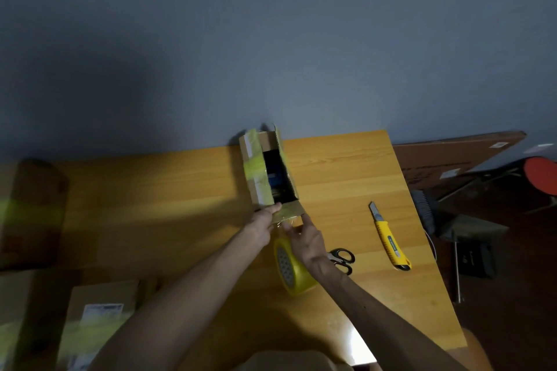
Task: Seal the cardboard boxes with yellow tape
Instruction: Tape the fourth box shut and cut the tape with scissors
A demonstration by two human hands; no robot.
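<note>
A small cardboard box [256, 172] lies on the wooden table [180, 205], its top flaps open and a dark inside with something blue showing. Strips of yellow tape cross its left flap. My left hand [262, 227] holds the near left corner of the box, fingertips at the near flap [289, 210]. My right hand [307, 242] pinches the near edge of that tape-covered flap. The roll of yellow tape [294, 272] stands on the table just under my right wrist.
Black-handled scissors [342, 259] lie right of the roll. A yellow utility knife [388, 236] lies further right with its blade out. Taped cardboard boxes [99, 319] sit at the lower left. Beyond the table's right edge are a brush [423, 208], a chair and a flat board.
</note>
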